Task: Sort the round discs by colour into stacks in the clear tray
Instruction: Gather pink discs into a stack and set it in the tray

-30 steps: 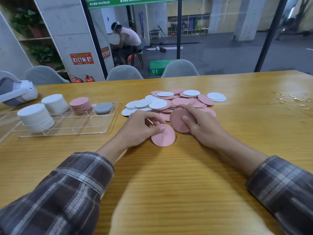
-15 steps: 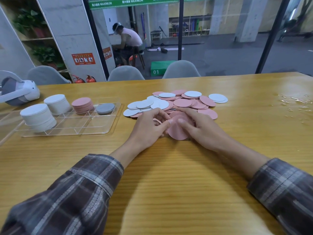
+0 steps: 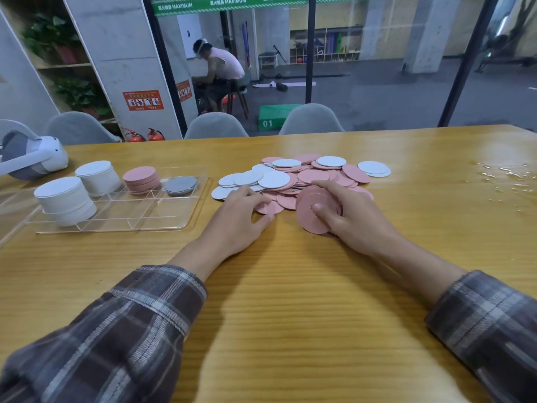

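A loose heap of pink and white discs (image 3: 302, 175) lies on the wooden table. My right hand (image 3: 351, 216) grips a small tilted stack of pink discs (image 3: 312, 210) at the heap's near edge, thumb across the front face. My left hand (image 3: 238, 219) rests at the heap's left side with its fingertips on a flat pink disc (image 3: 268, 207). The clear tray (image 3: 116, 216) on the left holds two white stacks (image 3: 65, 199), a pink stack (image 3: 141, 178) and a low grey stack (image 3: 180, 185).
A white and grey headset (image 3: 32, 157) lies at the far left edge beside the tray. Spilled water (image 3: 505, 181) glistens on the table at the right. Grey chairs (image 3: 216, 126) stand behind the far table edge. A person sits in the background.
My right hand has gathered the pink discs into a tilted stack and holds it. My left hand drew away from that stack to the left and now touches a flat pink disc.
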A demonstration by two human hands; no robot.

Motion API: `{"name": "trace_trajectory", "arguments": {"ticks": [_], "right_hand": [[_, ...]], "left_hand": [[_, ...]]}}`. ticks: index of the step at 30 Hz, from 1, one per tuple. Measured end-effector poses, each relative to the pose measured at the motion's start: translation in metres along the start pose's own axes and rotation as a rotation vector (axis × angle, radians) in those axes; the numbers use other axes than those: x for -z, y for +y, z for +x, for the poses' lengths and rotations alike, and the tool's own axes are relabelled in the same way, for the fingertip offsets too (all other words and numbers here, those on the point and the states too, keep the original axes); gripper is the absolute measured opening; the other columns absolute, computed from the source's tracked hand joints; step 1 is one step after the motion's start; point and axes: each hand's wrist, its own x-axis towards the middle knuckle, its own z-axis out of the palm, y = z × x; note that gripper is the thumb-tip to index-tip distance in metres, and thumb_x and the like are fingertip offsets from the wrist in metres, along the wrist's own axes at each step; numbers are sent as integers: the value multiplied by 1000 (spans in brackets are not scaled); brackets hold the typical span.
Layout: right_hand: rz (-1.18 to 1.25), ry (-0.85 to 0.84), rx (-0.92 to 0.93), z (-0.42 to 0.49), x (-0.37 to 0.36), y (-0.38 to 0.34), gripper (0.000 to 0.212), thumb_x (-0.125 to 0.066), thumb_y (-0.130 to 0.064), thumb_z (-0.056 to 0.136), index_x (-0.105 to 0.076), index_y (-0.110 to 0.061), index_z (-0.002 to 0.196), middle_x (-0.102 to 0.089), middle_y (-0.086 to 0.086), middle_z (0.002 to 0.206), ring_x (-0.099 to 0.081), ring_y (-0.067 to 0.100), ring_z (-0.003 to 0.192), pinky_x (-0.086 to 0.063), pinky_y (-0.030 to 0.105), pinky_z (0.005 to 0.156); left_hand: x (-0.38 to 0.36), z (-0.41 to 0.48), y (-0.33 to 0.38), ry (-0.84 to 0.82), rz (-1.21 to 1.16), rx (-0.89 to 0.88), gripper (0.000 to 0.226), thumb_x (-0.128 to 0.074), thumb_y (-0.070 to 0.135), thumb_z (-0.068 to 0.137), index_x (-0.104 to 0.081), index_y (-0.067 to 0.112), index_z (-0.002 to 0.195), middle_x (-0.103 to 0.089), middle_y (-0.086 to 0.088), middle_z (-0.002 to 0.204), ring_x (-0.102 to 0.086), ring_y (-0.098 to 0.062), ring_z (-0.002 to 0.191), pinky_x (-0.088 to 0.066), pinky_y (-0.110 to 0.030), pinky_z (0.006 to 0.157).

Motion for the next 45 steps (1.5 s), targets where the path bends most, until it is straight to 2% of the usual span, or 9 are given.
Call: {"name": "trace_trajectory", "arguments": {"ticks": [7,12,18,21,26,34,38,42,45], "right_hand": [[1,-1,-6,1,0,2,45,-59,-29,101,-51,-31,145,-67,-9,124,-55,9,113,-36,20,84],[2,6,-7,0,0,2,45,-59,-28,100,-52,-31,144,-68,-8,122,-57,12,113,-39,21,86],[-10,29,-31,2,0,5,48,-60,-29,101,-49,-30,148,-67,-4,128,-57,14,115,-38,22,86],[-16,36,-39,3,1,6,49,-59,-30,101,-48,-30,149,-66,-2,130,-56,17,118,-40,26,88],[-15,32,-30,3,0,6,47,-59,-30,101,-49,-30,148,-68,-1,126,-57,18,115,-40,27,87],[-10,28,-15,2,0,4,50,-58,-27,102,-46,-30,151,-67,-1,125,-58,18,115,-39,25,89],[9,10,-9,1,0,3,47,-56,-28,103,-47,-33,149,-68,-4,117,-59,12,93,-44,27,89],[31,2,-11,1,-1,0,44,-53,-28,105,-48,-34,149,-59,-16,105,-54,4,93,-38,17,81],[49,-1,0,1,-3,-2,41,-51,-25,106,-51,-32,146,-54,-26,85,-50,-5,71,-38,7,71]], "left_hand": [[8,-4,10,-61,145,-36,35,-67,49,96,-75,27,122,-56,14,115,-56,-10,107,-46,-31,83],[13,-6,13,-64,30,-151,20,-72,42,93,-84,25,93,-63,10,87,-61,-9,84,-53,-37,76],[13,-5,10,-44,-154,-171,16,-85,26,85,-79,18,72,-62,6,74,-59,-11,74,-37,-11,63],[6,-6,11,-3,-154,-146,14,-85,28,84,-78,20,75,-64,13,77,-61,-8,75,-38,-11,64],[-1,-3,4,-46,-112,-54,26,-80,41,87,-72,32,110,-62,11,106,-58,-9,100,-44,-24,84],[12,-2,10,-178,-145,-44,53,-87,38,81,-69,31,130,-64,15,109,-56,-5,96,-44,-21,84],[13,-2,15,-186,-217,-24,42,-88,30,81,-74,30,121,-62,19,103,-57,-7,85,-50,-23,79],[11,-2,16,-122,-379,5,14,-83,22,86,-77,30,95,-64,14,83,-52,-7,68,-48,-25,72],[7,-2,20,-71,-543,60,10,-80,21,90,-74,29,91,-65,6,81,-56,-12,66,-48,-24,70]]}}
